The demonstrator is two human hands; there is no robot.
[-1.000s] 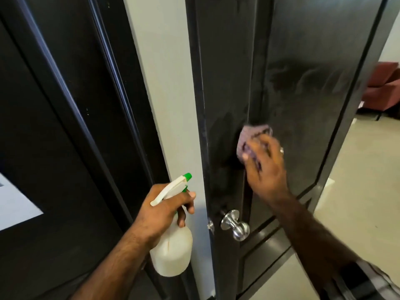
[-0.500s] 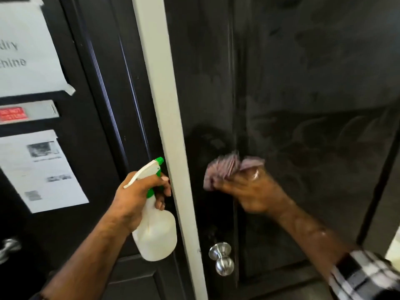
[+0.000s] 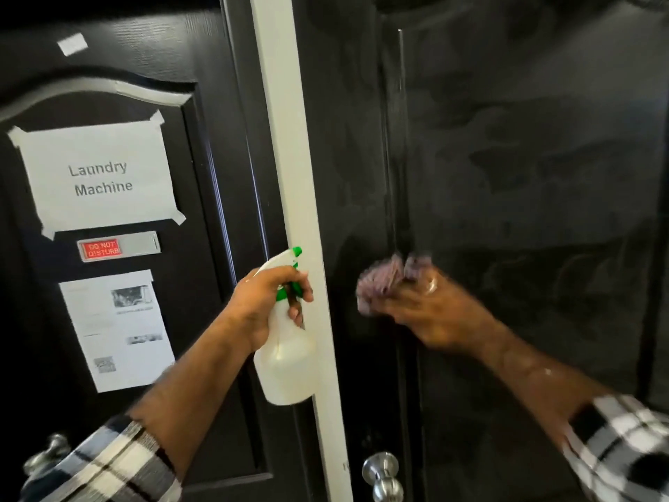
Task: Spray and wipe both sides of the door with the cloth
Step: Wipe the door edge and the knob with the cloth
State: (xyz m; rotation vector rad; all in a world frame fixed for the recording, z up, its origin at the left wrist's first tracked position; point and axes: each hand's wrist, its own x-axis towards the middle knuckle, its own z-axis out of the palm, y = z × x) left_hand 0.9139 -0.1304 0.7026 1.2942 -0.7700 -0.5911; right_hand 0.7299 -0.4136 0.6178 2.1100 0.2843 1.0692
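A glossy black door [image 3: 525, 175] fills the right half of the view, with wipe smears on its panel. My right hand [image 3: 430, 313] grips a bunched pinkish cloth [image 3: 380, 284] and presses it against the door at mid height, above the silver knob [image 3: 383, 476]; hand and cloth are motion-blurred. My left hand [image 3: 264, 306] holds a white spray bottle [image 3: 286, 360] with a green nozzle by its neck, in front of the white door frame [image 3: 289, 139], nozzle pointing right.
A second black door [image 3: 108, 67] at the left carries a taped "Laundry Machine" sign [image 3: 99, 177], a red "Do Not Disturb" slider [image 3: 117, 247] and a printed sheet [image 3: 117, 329]. Its silver handle [image 3: 47, 454] shows at the lower left.
The view has swung up and left, bringing the laundry door signs into sight. My right hand has kept rubbing the cloth over the door above the knob. The bottle stays held in my left hand.
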